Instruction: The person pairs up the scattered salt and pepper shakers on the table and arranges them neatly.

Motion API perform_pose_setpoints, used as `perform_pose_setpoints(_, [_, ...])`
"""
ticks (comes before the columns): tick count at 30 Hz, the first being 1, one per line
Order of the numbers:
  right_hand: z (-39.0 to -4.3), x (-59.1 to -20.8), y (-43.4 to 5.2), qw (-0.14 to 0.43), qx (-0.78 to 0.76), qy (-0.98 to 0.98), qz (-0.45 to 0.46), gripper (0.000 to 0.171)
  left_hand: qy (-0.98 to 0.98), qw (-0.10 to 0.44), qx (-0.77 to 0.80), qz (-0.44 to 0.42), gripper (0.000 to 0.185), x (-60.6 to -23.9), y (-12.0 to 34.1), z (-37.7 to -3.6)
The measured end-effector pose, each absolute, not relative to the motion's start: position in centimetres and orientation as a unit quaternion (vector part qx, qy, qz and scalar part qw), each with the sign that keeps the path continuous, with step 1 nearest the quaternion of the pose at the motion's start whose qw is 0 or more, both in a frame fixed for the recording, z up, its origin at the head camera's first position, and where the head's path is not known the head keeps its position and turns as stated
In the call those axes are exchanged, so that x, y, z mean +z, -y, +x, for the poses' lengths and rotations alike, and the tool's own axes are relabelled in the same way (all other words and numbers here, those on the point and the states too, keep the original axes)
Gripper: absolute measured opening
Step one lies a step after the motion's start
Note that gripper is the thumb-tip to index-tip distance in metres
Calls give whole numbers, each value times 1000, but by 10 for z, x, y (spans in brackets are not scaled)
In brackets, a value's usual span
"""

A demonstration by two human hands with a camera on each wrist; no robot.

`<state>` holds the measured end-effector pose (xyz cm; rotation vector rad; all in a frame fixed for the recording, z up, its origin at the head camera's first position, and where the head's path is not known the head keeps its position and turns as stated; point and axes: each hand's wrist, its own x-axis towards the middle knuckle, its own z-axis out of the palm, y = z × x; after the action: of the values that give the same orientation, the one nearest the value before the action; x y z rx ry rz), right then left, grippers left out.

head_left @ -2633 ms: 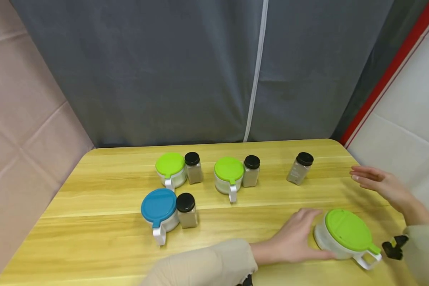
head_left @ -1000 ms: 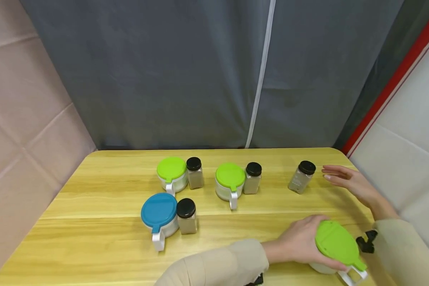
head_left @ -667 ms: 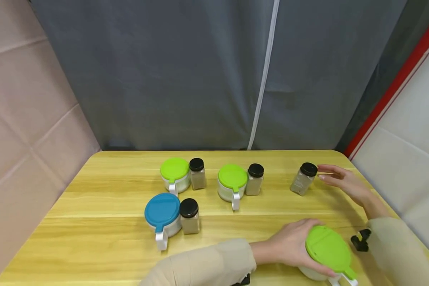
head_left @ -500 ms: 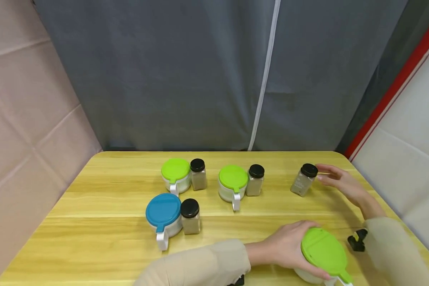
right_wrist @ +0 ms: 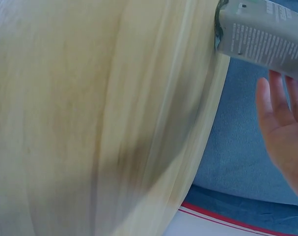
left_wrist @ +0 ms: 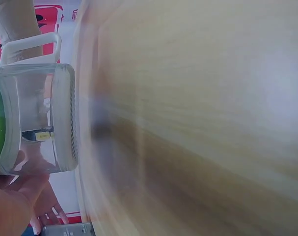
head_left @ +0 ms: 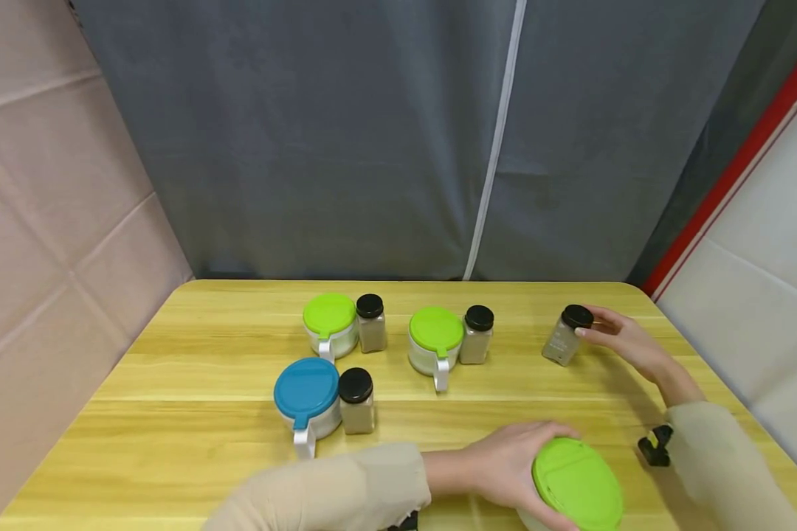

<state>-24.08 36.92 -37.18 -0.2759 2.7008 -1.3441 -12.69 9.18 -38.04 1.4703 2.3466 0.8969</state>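
Note:
My left hand [head_left: 514,472] grips a clear container with a green lid [head_left: 576,493] at the table's near right edge; the frame cuts off its lower part. In the left wrist view the container [left_wrist: 40,118] shows its clear wall and white handle, with my left hand [left_wrist: 13,196] below it. My right hand [head_left: 607,335] reaches to a spice jar with a black cap [head_left: 564,335] at the far right, fingertips at the cap. In the right wrist view the jar [right_wrist: 266,37] lies just beyond my straight fingers [right_wrist: 281,115].
On the wooden table [head_left: 192,383] stand two green-lidded containers [head_left: 330,324] [head_left: 435,339] and a blue-lidded one [head_left: 307,394], each with a black-capped spice jar [head_left: 370,322] [head_left: 477,333] [head_left: 356,398] beside it. A grey curtain hangs behind the table.
My left hand has drawn the green-lidded container nearer and to the left. My right hand has moved left from open air to the lone spice jar's cap.

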Motion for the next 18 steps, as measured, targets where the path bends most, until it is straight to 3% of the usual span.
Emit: perform_pose_setpoints(18, [-243, -374, -361, 45, -443, -893, -70, 67, -780, 109, 355, 504, 83, -380, -38, -136])
